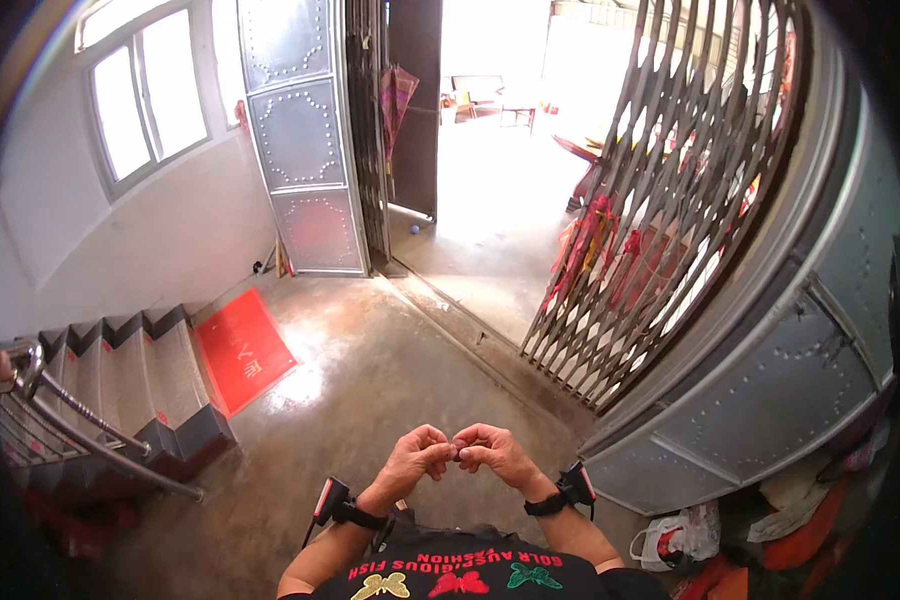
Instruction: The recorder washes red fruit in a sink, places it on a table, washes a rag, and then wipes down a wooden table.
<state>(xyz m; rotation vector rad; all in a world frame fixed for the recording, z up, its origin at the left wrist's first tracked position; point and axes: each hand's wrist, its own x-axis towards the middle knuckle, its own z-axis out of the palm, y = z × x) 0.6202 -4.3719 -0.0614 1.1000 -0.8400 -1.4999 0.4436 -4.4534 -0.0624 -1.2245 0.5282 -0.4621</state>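
Note:
In front of my chest, my left hand (422, 452) and my right hand (490, 453) meet at the fingertips. Thumb and forefinger of each are pinched on a small reddish-brown item (459, 444), which the fingers mostly cover, so its kind cannot be told. The other fingers curl inward. Each forearm wears a black strap with a small device, the left device (331, 501) and the right device (577, 483). Below the hands is a black shirt (465, 559) with butterfly motifs.
A folding metal lattice gate (607, 300) stands at the right, beside a floor track (465, 330). Grey studded metal doors (304, 142) flank the doorway. Stairs (120, 375) with a metal handrail (120, 457) and a red mat (244, 349) lie left. A plastic bag (679, 536) sits lower right.

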